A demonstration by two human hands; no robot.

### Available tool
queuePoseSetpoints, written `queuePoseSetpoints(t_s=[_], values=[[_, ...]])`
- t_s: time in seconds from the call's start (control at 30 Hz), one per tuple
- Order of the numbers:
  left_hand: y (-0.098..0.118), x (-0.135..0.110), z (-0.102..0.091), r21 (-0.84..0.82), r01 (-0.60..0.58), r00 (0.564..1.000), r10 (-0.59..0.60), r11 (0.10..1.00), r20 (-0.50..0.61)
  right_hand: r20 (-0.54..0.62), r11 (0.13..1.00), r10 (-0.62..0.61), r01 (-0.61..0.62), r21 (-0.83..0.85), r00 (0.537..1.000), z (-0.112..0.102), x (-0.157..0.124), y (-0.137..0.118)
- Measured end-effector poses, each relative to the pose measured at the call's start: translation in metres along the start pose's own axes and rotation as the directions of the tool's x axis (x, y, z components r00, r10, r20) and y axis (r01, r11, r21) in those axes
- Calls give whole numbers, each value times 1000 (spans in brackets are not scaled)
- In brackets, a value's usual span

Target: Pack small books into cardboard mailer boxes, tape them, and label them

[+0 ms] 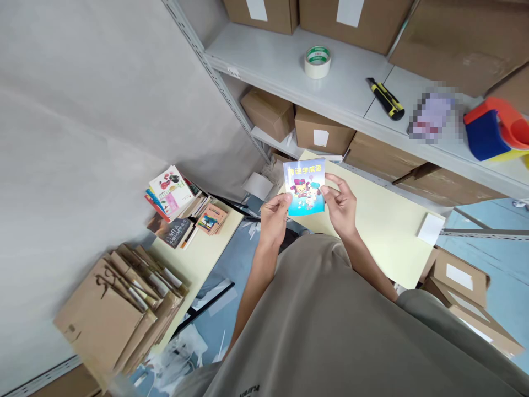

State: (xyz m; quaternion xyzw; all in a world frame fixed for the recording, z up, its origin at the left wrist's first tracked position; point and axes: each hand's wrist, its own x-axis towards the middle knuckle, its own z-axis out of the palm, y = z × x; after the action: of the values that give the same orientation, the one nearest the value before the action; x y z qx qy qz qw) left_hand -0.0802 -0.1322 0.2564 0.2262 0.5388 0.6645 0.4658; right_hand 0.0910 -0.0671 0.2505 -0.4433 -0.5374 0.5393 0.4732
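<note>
A small square booklet (305, 190) is held up in front of me, its blue cover facing me with yellow Chinese characters and cartoon figures. My left hand (274, 216) pinches its lower left edge, thumb on the cover. On the opposite side, my right hand (341, 205) grips the right edge, also with the thumb on the front. Fingers behind the booklet are partly hidden. Beneath and beyond it lies a pale yellow tabletop (372, 220).
Stacked books (171, 193) and folded cardboard (107, 303) occupy the left table. Ahead, a metal shelf (264, 55) bears cartons, a tape roll (317, 62), a yellow-black utility knife (386, 99) and a tape dispenser (491, 132). Cartons (458, 275) stand at right; scraps litter the floor.
</note>
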Motion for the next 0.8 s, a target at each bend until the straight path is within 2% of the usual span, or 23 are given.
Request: queuePoseSetpoints(t_s=[0.1, 0.23, 0.33, 0.4, 0.5, 0.63, 0.7, 0.8], values=[[-5, -2, 2, 5, -21, 999, 21, 1000, -32, -27, 999, -44, 44, 7, 999, 5, 1, 1], [-9, -3, 3, 26, -40, 993, 43, 999, -108, -10, 991, -110, 109, -73, 994, 11, 2, 0], [-8, -1, 0, 44, -46, 994, 50, 998, -101, -29, 988, -140, 138, -76, 990, 13, 1, -1], [-6, 1, -5, 119, -104, 989, 116, 987, -93, -61, 987, -136, 130, -90, 989, 11, 1, -1], [-2, 6, -14, 299, -285, 951, 309, 911, -35, -56, 973, -178, 167, -158, 982, 6, 2, -3], [4, 8, -23, 428, -497, 861, 492, 755, 131, 67, 935, -302, 310, -171, 951, 0, 4, -7], [7, 7, -25, 464, -528, 839, 522, 711, 154, 99, 923, -339, 351, -155, 935, -2, 4, -8], [9, 4, -25, 481, -506, 851, 506, 716, 143, 118, 920, -352, 366, -140, 929, -3, 2, -7]])
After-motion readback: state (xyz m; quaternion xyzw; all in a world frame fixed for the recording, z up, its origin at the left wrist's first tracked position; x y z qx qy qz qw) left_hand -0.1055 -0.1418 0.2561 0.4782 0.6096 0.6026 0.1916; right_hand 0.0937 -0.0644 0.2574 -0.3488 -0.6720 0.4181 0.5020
